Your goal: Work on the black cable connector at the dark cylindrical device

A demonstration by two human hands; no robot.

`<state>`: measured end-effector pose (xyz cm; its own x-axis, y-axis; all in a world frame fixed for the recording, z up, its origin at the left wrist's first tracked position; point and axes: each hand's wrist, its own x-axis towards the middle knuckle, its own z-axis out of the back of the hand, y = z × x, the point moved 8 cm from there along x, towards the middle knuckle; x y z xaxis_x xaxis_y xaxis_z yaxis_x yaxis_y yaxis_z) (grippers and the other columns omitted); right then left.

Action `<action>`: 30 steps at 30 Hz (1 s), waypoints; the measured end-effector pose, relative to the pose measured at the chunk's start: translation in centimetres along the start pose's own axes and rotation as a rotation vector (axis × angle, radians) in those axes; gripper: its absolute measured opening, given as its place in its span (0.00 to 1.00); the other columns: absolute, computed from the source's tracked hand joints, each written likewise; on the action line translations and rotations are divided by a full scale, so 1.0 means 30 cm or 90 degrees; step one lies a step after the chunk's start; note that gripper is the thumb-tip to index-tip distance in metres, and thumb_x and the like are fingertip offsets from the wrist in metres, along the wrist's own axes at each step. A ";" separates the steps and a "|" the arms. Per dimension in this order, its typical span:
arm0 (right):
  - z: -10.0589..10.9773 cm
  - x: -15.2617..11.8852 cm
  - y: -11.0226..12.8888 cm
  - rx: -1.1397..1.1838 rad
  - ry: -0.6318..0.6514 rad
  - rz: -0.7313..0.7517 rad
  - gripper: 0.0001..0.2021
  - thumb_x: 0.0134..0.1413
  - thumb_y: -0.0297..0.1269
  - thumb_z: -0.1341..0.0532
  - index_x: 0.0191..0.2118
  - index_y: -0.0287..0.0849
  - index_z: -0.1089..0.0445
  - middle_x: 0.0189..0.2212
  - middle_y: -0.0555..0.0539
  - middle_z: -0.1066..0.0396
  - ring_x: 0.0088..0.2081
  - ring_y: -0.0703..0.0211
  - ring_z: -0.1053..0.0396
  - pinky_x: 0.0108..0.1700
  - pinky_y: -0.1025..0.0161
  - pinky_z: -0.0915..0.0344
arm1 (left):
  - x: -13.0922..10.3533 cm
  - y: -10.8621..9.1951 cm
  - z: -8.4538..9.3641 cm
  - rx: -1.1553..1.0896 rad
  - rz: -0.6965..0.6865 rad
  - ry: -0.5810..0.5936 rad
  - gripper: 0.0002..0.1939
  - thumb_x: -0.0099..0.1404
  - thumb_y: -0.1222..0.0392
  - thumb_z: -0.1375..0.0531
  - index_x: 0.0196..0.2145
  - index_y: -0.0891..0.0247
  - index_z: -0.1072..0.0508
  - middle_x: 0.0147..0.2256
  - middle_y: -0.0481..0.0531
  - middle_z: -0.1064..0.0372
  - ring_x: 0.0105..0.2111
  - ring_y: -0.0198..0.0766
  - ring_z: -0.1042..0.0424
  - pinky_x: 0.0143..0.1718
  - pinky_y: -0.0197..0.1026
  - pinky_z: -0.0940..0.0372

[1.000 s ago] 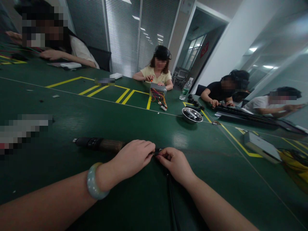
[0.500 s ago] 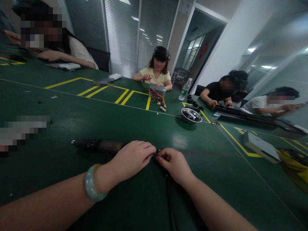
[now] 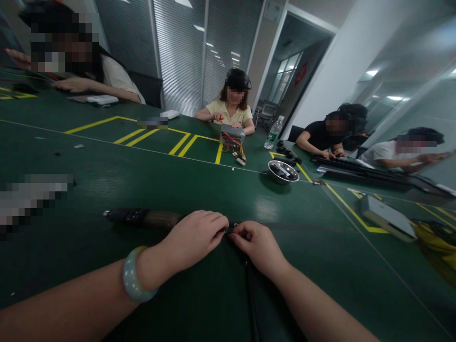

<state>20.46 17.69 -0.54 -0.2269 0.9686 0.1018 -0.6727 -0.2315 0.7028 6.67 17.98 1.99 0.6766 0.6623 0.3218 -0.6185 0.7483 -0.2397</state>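
A dark electric screwdriver (image 3: 156, 219) with a worn brown grip lies across the green table, its silver tip toward the left. My left hand (image 3: 199, 237), with a pale green bangle on its wrist, is closed over the tool's rear end. Close beside it, my right hand (image 3: 261, 244) pinches a small dark piece at the cable's end, where it meets the screwdriver; the fingers hide most of that joint. The black cable (image 3: 252, 297) runs from under my right hand toward me.
A metal bowl (image 3: 283, 172) of dark parts stands beyond my hands, near a water bottle (image 3: 273, 133). Opposite, a person handles a grey box with coloured wires (image 3: 231, 137). A silver box (image 3: 387, 217) lies at right beside a yellow bundle (image 3: 436, 247). Other people sit around the table.
My left hand and the screwdriver have shifted very slightly left and down. Both hands keep their grip at the joint.
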 end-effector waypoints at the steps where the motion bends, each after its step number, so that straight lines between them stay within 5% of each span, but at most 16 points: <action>1: 0.001 0.000 0.001 -0.001 0.000 0.000 0.03 0.57 0.36 0.36 0.33 0.44 0.25 0.31 0.51 0.26 0.34 0.60 0.29 0.36 0.66 0.37 | 0.000 0.000 0.002 -0.003 0.002 -0.002 0.08 0.66 0.65 0.42 0.44 0.59 0.29 0.41 0.51 0.27 0.41 0.43 0.28 0.43 0.48 0.34; 13: -0.007 0.001 -0.015 0.018 0.004 -0.017 0.04 0.57 0.37 0.36 0.34 0.44 0.25 0.32 0.50 0.25 0.35 0.59 0.29 0.36 0.66 0.36 | -0.006 0.004 -0.004 -0.008 -0.013 -0.012 0.07 0.67 0.63 0.42 0.42 0.59 0.27 0.42 0.52 0.27 0.45 0.45 0.28 0.48 0.49 0.34; 30: 0.002 0.005 0.001 -0.017 -0.012 0.012 0.04 0.56 0.37 0.36 0.33 0.44 0.25 0.31 0.51 0.26 0.33 0.61 0.31 0.33 0.67 0.40 | 0.003 -0.002 0.019 -0.004 0.024 -0.002 0.07 0.66 0.63 0.42 0.43 0.59 0.30 0.38 0.51 0.28 0.39 0.42 0.28 0.41 0.45 0.35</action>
<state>20.45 17.83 -0.47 -0.2270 0.9655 0.1279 -0.6874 -0.2518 0.6813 6.54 17.97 2.54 0.6519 0.6896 0.3154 -0.6408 0.7234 -0.2571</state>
